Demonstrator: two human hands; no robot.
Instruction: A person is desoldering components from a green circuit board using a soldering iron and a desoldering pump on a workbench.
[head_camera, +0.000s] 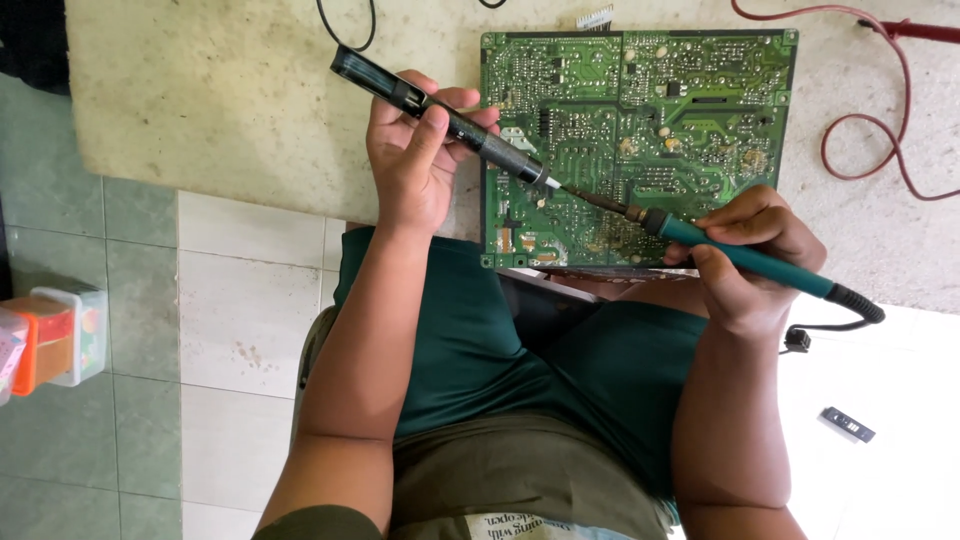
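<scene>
left arm: bare, forearm rising from the lower left of the view toward the top; elbow bent near the bottom edge
left wrist: nearly straight, in line with the forearm
left hand (415, 150): closed in a grip; back of the hand toward the camera; thumb laid up along the front, fingers wrapped round to the right side
right arm: bare, upper arm and forearm rising from the lower right; forearm nearly upright in the view
right wrist: bent slightly inward, toward the left
right hand (755, 255): closed in a pen-like grip; knuckles up; thumb underneath, fingers curled over the top
spacing: the two hands apart, the left higher in the view than the right

Green circuit board (640, 140) (teal-handled soldering iron (745, 258)), seemingly black pump (440, 105)
</scene>
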